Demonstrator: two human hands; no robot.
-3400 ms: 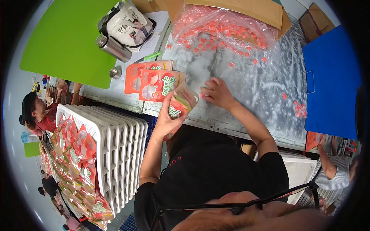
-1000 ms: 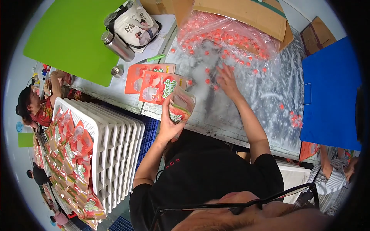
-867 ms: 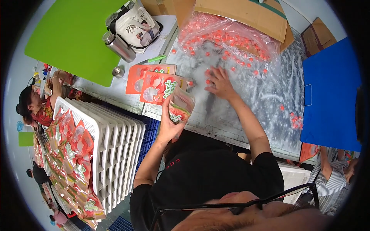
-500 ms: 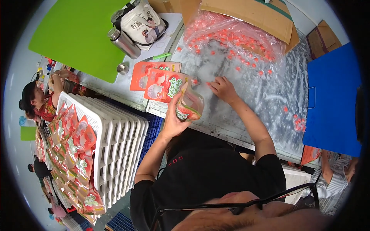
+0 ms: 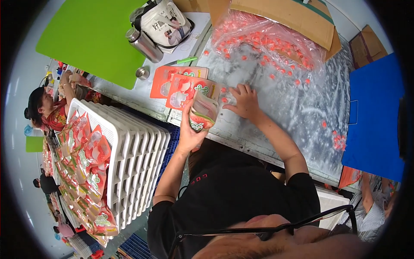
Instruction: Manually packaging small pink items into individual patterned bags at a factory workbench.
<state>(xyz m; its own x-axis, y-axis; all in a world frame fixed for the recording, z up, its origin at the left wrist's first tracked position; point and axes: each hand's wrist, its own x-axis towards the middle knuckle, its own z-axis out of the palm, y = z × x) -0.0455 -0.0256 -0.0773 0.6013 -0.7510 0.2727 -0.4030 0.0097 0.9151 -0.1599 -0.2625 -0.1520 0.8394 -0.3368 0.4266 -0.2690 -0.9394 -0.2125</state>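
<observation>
My left hand [image 5: 190, 134] is wrapped round a red-and-green printed pouch [image 5: 204, 113] at the table's near edge, its top gaping toward the right. Just right of it, my right hand [image 5: 246, 103] rests low over the table with fingers spread. Two small red wrapped pieces, probably candies [image 5: 224, 100], lie by its fingertips, between hand and pouch. Flat red pouches [image 5: 177, 98] lie in overlapping stacks beyond my left hand. Many more of the small red pieces spill from a clear plastic liner [image 5: 276, 36] inside a cardboard box [image 5: 284, 15] at the back.
A stack of white crates [image 5: 142, 159] stands left, its top full of filled pouches [image 5: 88, 172]. Behind are a steel flask [image 5: 145, 45], its cup lid [image 5: 142, 73], a green-handled knife [image 5: 186, 60] and a white bag [image 5: 166, 26]. A blue panel [image 5: 375, 116] borders the right. Other people work nearby.
My right hand has shifted slightly, its fingers now more spread beside the small red pieces. The pouch in my left hand has tipped more upright and moved a little left. The whole view has shifted slightly.
</observation>
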